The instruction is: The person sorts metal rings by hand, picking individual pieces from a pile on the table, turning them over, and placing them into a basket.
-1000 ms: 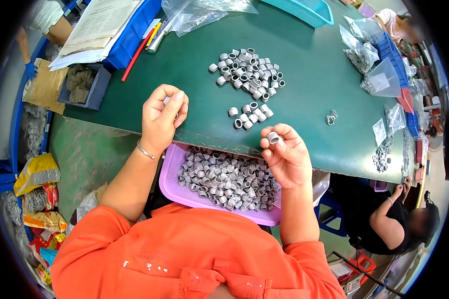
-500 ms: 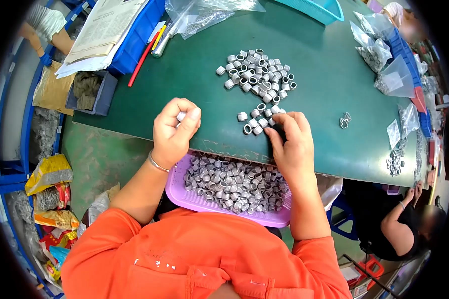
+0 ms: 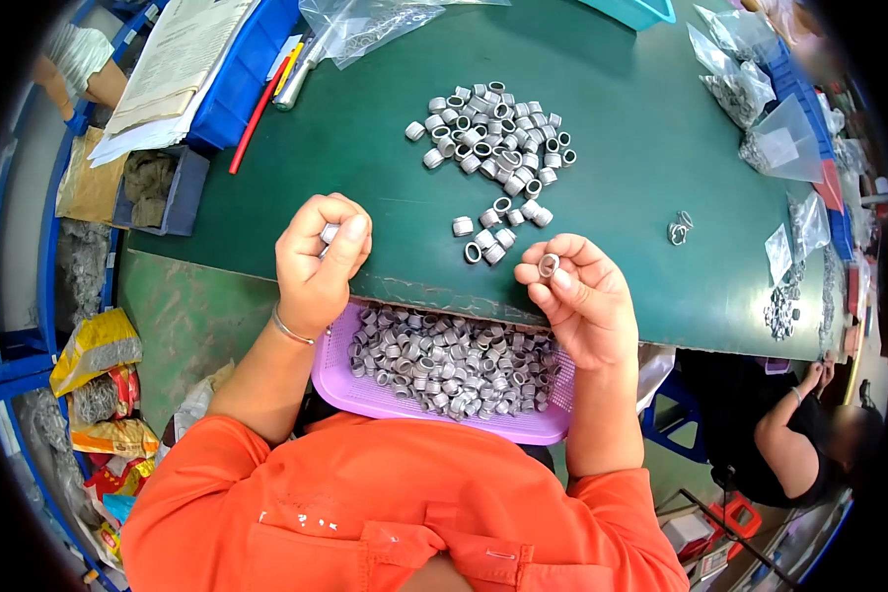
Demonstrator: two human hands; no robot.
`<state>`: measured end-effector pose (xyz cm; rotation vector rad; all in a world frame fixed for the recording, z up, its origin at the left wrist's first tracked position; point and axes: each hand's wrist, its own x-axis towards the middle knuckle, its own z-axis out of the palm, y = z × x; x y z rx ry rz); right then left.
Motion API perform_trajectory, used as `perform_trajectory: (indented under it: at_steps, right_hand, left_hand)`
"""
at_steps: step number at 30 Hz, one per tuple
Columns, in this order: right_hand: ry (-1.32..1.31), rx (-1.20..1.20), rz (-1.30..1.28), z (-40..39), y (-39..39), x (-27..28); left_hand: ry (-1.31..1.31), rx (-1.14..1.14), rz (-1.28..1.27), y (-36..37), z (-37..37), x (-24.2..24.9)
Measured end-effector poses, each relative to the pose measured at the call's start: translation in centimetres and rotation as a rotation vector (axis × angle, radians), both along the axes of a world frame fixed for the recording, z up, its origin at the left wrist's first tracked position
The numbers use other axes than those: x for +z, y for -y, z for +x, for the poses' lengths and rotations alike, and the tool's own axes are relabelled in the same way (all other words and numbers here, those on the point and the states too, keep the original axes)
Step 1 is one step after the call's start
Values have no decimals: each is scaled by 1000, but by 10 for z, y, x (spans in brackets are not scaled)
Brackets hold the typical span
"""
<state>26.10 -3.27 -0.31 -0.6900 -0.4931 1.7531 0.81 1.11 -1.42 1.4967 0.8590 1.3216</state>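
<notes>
Between the thumb and fingers of my right hand (image 3: 587, 296) is a single grey metal ring (image 3: 549, 265), its opening turned up toward me. My left hand (image 3: 321, 252) is curled closed around metal rings (image 3: 329, 234), partly hidden by the fingers. A large pile of the same rings (image 3: 483, 133) lies on the green table (image 3: 365, 148), with a smaller loose group (image 3: 488, 245) nearer the front edge. Below that edge, a purple basket (image 3: 365, 397) holds many more rings.
At the back left are a blue bin (image 3: 237, 89) with papers, a red pen (image 3: 254, 126) and a grey box (image 3: 185, 192). Plastic bags (image 3: 784, 143) line the right side. Another person (image 3: 794, 444) sits at the lower right.
My right hand has drawn back from the small group and turned palm up, with a ring now in its fingers. The view has shifted slightly.
</notes>
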Motion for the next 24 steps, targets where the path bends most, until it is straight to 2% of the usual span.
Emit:
perform_trajectory:
  at_steps: [7,9,12,14,16,18,21,23,24]
  right_hand:
    - [-15,8,57,0,5,-2]
    - [299,12,407,1,9,-9]
    - [654,63,479,3,13,10]
    - [1161,-142,675,4,-1,10]
    - [1388,-374,600,-5,-16,9]
    - [1603,-379,591,-7,-29,-2]
    - [1518,-331,508,-8,-28,-9]
    - [1097,-330,327,-6,-21,-11]
    - [1106,-325,323,-5,-19,-10]
  left_hand:
    - [8,10,6,0,1,0]
    - [10,5,7,0,0,-1]
    - [25,5,12,-1,0,-2]
    - [38,10,9,0,-1,-1]
    - [7,1,3,0,-1,0]
    - [21,8,2,1,-1,-1]
    - [37,19,0,1,-1,0]
    - [51,23,-7,1,1,0]
    - [43,17,-6,1,0,0]
